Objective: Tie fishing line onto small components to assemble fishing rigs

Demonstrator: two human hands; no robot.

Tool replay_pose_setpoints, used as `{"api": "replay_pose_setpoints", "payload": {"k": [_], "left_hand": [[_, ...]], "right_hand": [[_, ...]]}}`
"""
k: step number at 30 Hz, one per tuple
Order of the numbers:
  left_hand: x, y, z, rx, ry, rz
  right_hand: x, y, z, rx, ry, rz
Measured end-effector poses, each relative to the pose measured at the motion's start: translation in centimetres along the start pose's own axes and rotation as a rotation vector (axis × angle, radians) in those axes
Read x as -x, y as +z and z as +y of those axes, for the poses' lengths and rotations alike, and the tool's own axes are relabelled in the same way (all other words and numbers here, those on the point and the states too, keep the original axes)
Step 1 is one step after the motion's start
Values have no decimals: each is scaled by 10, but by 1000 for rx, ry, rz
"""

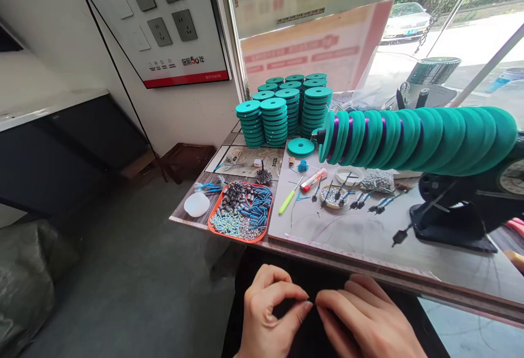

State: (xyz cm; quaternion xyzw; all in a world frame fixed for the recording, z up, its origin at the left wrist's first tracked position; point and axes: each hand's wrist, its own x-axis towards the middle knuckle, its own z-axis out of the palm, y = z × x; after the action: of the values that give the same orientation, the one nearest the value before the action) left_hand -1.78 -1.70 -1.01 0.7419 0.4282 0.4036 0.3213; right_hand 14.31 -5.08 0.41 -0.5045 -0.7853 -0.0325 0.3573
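Above my lap, in front of the table edge, my two hands face each other with their fingertips nearly meeting. My left hand (273, 310) is closed in a pinch, thumb tip against index finger. My right hand (364, 314) is closed too, its fingers curled and pressed together. Whatever lies between the fingertips is too small or hidden to make out. Closest on the table is an orange tray (210, 226) of small springs, beads and dark metal parts. To its right, a lime-green handled tool (287, 203) lies on a board (327, 238).
Teal spools (273, 120) stand stacked at the back. A row of teal discs (426, 137) sits on a black machine (454, 205) at right. A bead dish (333, 197), a red-and-clear packet (314, 180), dark wired pieces (379, 205) and a white round lid (196, 204) lie about.
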Motion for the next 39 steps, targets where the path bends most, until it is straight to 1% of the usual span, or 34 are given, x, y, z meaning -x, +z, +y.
{"api": "replay_pose_setpoints", "payload": {"k": [9, 12, 20, 25, 39], "left_hand": [[0, -1, -2, -49, 82, 1], [0, -2, -2, -64, 94, -13], [1, -2, -2, -74, 127, -5], [0, -1, -2, -83, 181, -9], [0, -3, -3, -104, 204, -7]], "right_hand": [[2, 4, 0, -4, 14, -21], [2, 5, 0, -3, 19, -28], [1, 7, -2, -6, 30, -26], [4, 9, -1, -11, 54, -37], [4, 11, -3, -28, 48, -35]]}}
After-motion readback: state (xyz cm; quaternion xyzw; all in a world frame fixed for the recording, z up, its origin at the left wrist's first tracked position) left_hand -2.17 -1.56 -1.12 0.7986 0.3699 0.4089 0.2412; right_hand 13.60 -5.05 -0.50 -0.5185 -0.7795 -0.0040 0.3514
